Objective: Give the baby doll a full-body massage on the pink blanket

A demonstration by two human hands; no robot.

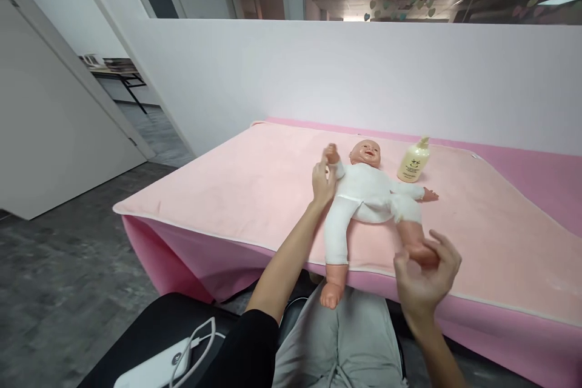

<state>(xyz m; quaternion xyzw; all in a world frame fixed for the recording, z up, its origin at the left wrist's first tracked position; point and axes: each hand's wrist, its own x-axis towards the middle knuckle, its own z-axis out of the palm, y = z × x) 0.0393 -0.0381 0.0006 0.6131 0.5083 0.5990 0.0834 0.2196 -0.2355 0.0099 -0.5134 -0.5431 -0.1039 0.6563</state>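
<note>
A baby doll (368,194) in white clothes lies on its back on the pink blanket (227,182), its head toward the wall and its feet at the near edge. My left hand (324,183) is at the doll's raised arm on the left, fingers closed around the forearm near the small hand. At the lower right, my right hand (427,273) is at the doll's bare foot on that side, with thumb and fingers curled around it. The doll's other foot hangs past the blanket's edge.
A pump bottle (413,160) stands right of the doll's head. A white power bank (154,370) with a cable lies on a black seat (168,321) at the lower left. The white wall (364,73) rises behind the table.
</note>
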